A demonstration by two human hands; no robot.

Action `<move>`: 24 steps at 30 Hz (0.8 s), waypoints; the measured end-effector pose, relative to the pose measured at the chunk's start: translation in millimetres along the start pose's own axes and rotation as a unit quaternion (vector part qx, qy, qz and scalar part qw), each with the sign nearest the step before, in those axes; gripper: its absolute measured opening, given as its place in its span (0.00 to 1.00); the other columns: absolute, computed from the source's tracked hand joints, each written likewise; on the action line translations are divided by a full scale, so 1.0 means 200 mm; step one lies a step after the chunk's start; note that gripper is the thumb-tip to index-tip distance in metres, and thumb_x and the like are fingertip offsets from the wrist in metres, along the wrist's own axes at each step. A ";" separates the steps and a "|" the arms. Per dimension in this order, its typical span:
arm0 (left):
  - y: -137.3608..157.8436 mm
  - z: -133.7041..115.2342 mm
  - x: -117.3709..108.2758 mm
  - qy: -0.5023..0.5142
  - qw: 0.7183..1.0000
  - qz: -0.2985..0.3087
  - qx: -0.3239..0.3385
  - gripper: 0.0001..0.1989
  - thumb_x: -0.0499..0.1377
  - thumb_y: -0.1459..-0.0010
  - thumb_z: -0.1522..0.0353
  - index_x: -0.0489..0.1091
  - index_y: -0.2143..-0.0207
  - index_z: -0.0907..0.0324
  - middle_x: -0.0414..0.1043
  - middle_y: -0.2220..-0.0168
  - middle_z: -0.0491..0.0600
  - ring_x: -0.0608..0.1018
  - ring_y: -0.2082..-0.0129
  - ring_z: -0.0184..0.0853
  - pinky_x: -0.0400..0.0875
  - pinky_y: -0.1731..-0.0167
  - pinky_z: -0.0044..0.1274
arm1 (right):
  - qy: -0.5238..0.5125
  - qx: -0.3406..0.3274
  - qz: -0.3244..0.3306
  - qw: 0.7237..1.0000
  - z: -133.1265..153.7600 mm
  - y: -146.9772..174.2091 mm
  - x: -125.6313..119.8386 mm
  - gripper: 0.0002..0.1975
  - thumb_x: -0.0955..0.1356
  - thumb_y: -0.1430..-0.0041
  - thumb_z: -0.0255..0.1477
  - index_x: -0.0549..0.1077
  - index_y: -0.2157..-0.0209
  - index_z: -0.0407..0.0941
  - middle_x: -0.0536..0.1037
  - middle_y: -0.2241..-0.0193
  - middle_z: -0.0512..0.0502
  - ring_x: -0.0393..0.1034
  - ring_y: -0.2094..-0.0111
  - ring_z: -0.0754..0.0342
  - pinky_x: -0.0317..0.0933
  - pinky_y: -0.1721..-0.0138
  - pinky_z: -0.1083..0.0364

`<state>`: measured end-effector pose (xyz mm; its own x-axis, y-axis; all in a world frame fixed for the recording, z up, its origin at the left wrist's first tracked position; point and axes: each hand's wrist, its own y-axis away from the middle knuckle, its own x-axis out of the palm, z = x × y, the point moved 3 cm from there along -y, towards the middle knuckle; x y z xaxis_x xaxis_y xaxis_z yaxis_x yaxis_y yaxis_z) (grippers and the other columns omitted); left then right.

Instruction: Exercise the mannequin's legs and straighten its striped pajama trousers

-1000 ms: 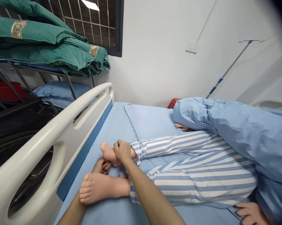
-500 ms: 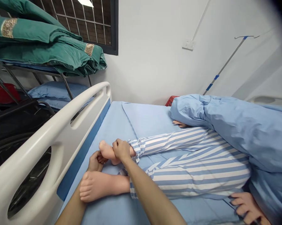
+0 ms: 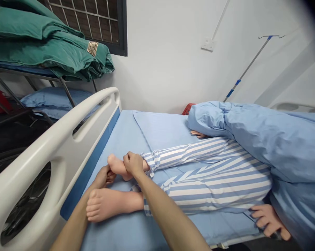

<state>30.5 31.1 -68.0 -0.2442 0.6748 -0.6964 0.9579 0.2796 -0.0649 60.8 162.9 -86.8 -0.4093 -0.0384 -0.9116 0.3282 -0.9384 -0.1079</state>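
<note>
A manikin in blue-and-white striped trousers (image 3: pixel 212 188) lies on the bed, its smooth feet toward the footboard. My right hand (image 3: pixel 133 163) is wrapped over the ankle of the far foot (image 3: pixel 116 165), just below the gathered trouser cuff. At the toe end of that foot, my left hand (image 3: pixel 103 177) has its fingers curled against the forefoot; part of them is hidden behind it. The near foot (image 3: pixel 105 205) rests on its own between my forearms, toes pointing left. Blue bedding (image 3: pixel 251 136) covers the upper body, with a manikin hand (image 3: pixel 269 220) showing at the near edge.
The white footboard (image 3: pixel 55 130) rises on the left, with a wheelchair wheel (image 3: pixel 26 205) behind it. Green folded quilts (image 3: pixel 55 48) lie on a metal-framed bed at the back left. An IV pole (image 3: pixel 247 69) stands by the wall, near a red object (image 3: pixel 188 108).
My view has shifted slightly, so the scene sits a little further left and higher. Both hands keep their hold on the far foot; the left wrist has turned slightly.
</note>
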 end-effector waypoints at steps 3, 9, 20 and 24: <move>0.00 0.01 0.01 -0.004 1.000 -0.005 0.018 0.18 0.30 0.45 0.74 0.57 0.69 0.57 0.60 0.69 0.52 0.66 0.56 0.44 0.60 0.58 0.39 | -0.003 0.001 -0.005 1.000 0.00 0.00 0.01 0.17 0.56 0.42 0.34 0.73 0.66 0.45 0.76 0.68 0.43 0.68 0.68 0.53 0.53 0.70 0.57; -0.01 0.02 0.03 -0.056 0.998 -0.007 0.034 0.21 0.28 0.44 0.75 0.58 0.66 0.59 0.60 0.67 0.54 0.66 0.57 0.45 0.62 0.62 0.37 | -0.011 -0.010 -0.018 1.000 -0.01 0.00 0.02 0.17 0.56 0.42 0.34 0.72 0.67 0.45 0.76 0.70 0.43 0.68 0.69 0.53 0.53 0.69 0.57; -0.01 0.01 -0.02 -0.048 0.995 -0.021 0.080 0.19 0.29 0.44 0.74 0.57 0.68 0.59 0.61 0.70 0.55 0.68 0.61 0.47 0.61 0.69 0.36 | -0.039 -0.078 0.016 0.996 -0.01 0.06 -0.09 0.14 0.55 0.41 0.31 0.69 0.63 0.44 0.76 0.67 0.44 0.70 0.67 0.52 0.55 0.68 0.56; -0.03 0.02 0.02 -0.023 0.984 0.114 0.133 0.09 0.40 0.47 0.73 0.58 0.73 0.57 0.60 0.75 0.50 0.69 0.68 0.42 0.60 0.74 0.31 | -0.028 -0.044 -0.025 0.998 -0.09 0.24 -0.19 0.15 0.54 0.41 0.32 0.65 0.60 0.41 0.75 0.67 0.41 0.69 0.65 0.50 0.57 0.66 0.54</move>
<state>25.2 28.9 -73.0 -0.0166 0.6652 -0.7465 0.9941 -0.0692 -0.0839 106.7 125.0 -65.1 -0.4737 -0.0148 -0.8806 0.3784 -0.9063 -0.1883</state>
